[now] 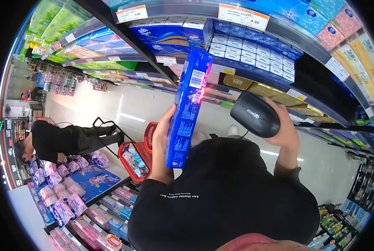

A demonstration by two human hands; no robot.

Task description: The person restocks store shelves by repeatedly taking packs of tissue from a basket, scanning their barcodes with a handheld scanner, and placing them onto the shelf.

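My left hand (164, 127) is closed around the lower half of a long blue tissue pack (185, 125), held upright in front of my chest. Its printed side faces me, with a white barcode (196, 78) near the top. Red light falls along the pack's right edge beside that barcode. In my right hand (284, 121) is a black handheld barcode scanner (254, 113), its front end pointing left toward the pack. Fingers of this hand are mostly hidden behind the scanner. A gap separates scanner and pack.
Shelves of tissue packs (252, 54) with price tags (243, 16) rise ahead of me. At left, a person in black (57, 140) bends over a display of pink and purple packs (63, 180). A red basket (147, 144) holding goods stands on the floor nearby.
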